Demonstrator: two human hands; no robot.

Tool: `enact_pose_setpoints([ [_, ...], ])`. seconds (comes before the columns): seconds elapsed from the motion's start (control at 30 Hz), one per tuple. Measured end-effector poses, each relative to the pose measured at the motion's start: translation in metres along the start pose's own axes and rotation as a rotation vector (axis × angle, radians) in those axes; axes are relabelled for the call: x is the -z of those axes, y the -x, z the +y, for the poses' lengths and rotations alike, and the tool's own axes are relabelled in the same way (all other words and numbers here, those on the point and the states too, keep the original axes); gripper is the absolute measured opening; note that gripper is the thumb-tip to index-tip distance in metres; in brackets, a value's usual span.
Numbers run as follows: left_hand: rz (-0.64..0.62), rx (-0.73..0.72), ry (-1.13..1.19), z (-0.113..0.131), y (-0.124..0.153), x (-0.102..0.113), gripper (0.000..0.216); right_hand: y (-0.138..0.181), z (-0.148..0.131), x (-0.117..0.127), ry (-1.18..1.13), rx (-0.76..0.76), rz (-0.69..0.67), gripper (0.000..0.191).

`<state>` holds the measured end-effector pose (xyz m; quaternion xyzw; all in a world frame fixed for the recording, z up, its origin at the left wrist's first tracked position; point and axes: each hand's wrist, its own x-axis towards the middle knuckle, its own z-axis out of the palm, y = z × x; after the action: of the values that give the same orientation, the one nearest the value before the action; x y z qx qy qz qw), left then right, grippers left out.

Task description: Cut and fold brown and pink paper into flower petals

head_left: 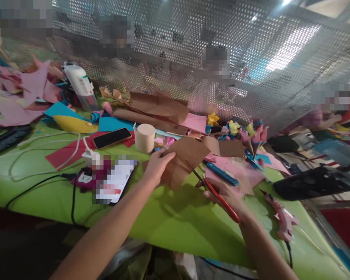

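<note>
Your two forearms are bare right up to where they leave the view, with no sleeves showing on either. Your left hand [157, 165] and your right hand [223, 194] are bare as well: no gloves, and no rings, watch or bracelet that can be made out. The wrists are slim and the fingers slender.

— Where are the arms?
— Both bare forearms reach forward from the bottom edge, converging.
— And the hands?
— The left hand [157, 165] is palm down, fingers curled in a pinch. The right hand [224, 194] is closed in a grip, knuckles up.
</note>
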<state>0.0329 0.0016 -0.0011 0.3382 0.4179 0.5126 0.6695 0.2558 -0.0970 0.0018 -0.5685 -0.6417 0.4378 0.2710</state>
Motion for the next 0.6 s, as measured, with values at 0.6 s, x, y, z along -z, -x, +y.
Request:
enact_pose_setpoints([
  [0.6,-0.041,0.018,0.042,0.0002,0.0022,-0.0025,0.028,0.0006,-0.003,-0.001,-0.029,0.01,0.007,0.049],
])
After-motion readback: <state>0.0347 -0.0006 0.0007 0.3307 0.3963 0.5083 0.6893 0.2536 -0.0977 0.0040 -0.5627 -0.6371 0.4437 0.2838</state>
